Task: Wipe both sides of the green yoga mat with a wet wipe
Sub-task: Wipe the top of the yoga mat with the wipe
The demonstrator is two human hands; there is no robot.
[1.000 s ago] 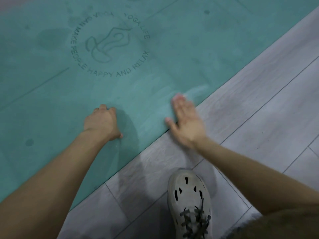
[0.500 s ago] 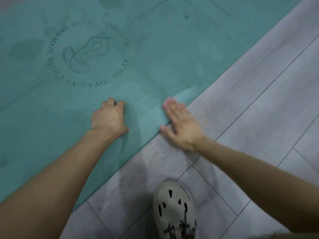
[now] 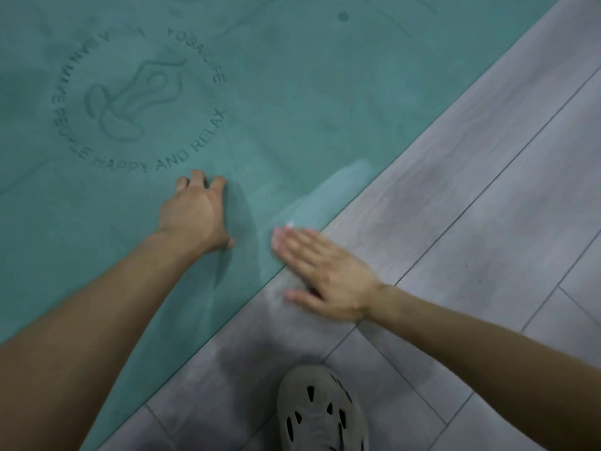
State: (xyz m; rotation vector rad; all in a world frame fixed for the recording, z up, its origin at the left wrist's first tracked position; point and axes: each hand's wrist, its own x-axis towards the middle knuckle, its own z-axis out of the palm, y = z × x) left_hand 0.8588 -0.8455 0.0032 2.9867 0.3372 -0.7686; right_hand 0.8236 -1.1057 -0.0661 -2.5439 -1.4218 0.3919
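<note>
The limp green yoga mat, pressed under a flat right hand and a curled, seemingly empty left hand, is likely best taken edgewise.

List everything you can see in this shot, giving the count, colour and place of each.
yoga mat: one, green, spread flat across the upper left
logo: one, darker green ring of lettering around a figure, on the mat
damp streak: one, pale sheen, on the mat by its near edge
wet wipe: likely one, only a white sliver showing at the right fingertips
floor: grey wood-look planks, right and bottom
shoe: one, pale grey perforated clog, bottom centre on the floor
left hand: fingers curled, resting on the mat below the logo
right hand: flat, fingers on the mat's edge, thumb over the floor
</note>
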